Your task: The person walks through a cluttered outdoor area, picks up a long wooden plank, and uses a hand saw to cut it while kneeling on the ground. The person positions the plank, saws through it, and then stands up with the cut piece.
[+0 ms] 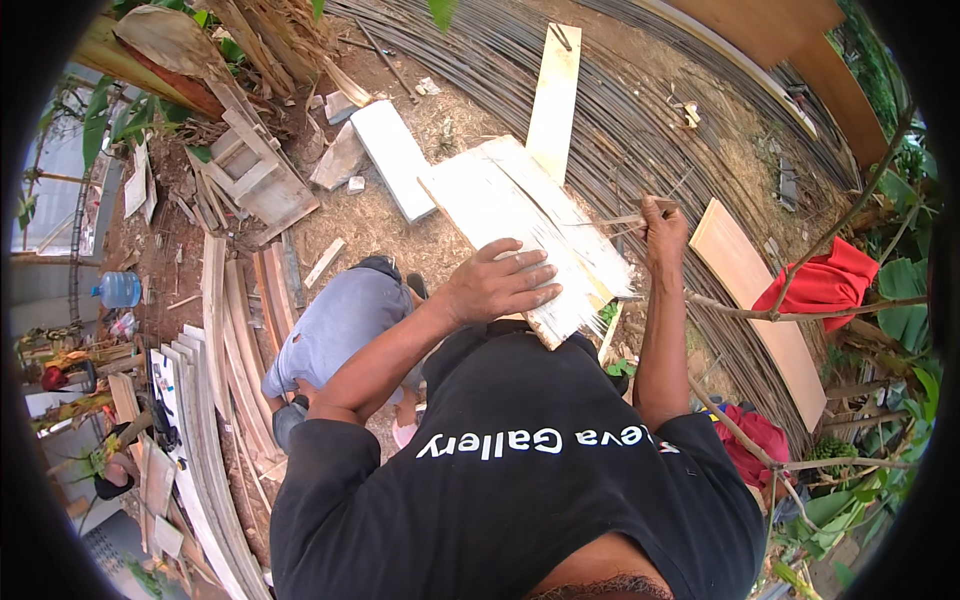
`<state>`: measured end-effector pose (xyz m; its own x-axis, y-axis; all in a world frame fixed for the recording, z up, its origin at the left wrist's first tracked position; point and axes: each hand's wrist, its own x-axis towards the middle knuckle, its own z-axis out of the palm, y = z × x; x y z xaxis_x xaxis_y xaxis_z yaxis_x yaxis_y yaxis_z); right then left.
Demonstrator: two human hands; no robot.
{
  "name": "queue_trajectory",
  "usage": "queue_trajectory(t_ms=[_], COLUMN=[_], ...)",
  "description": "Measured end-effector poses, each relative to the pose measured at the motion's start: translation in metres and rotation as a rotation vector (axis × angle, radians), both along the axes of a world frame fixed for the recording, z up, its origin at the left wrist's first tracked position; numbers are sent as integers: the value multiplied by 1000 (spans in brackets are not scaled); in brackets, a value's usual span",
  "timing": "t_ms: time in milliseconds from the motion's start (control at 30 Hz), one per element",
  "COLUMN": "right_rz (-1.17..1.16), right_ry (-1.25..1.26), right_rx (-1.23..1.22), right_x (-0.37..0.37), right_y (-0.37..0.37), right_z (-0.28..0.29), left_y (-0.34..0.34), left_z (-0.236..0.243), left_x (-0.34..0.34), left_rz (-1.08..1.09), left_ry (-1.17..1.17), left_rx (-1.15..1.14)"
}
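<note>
A pale, flat wooden board [505, 195] with a split, splintered face lies in front of my waist, its near end close to my black shirt. My left hand [500, 283] rests on the board's left part, palm down, fingers stretched out and apart. Right of the board, my right hand [662, 228] is raised with its fingers closed around a thin wood strip [622, 220]. The strip reaches left toward the board's frayed right edge; whether it is still attached there I cannot tell. What lies under the board is mostly hidden.
Another person [345, 325] in a grey-blue top bends down close by my left forearm. Beyond the board are a white block [393, 160], a plank [555, 100] and long rods [640, 130]. Planks [760, 310], red cloth [825, 283] and branches [790, 312] stand right.
</note>
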<state>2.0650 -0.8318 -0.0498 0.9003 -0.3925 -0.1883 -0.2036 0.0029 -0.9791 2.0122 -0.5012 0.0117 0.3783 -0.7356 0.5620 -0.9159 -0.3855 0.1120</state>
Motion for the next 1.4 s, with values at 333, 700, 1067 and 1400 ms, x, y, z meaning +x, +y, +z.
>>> queue_trajectory(t_ms=[333,700,1067,1400], right_rz=[403,434,400,453], right_ry=[399,235,58,63], right_rx=[-280,572,454,465], right_x=[-19,-39,-49,-56], right_y=[-7,24,38,46], right_z=[15,5,-10,-17], left_y=[8,8,-18,-19], left_z=[-12,-77,-75,-80], left_x=[10,29,71,57], left_rz=[-47,838,160,181], left_ry=[23,472,1545,1638], left_rx=[45,-146,-1055,-1228])
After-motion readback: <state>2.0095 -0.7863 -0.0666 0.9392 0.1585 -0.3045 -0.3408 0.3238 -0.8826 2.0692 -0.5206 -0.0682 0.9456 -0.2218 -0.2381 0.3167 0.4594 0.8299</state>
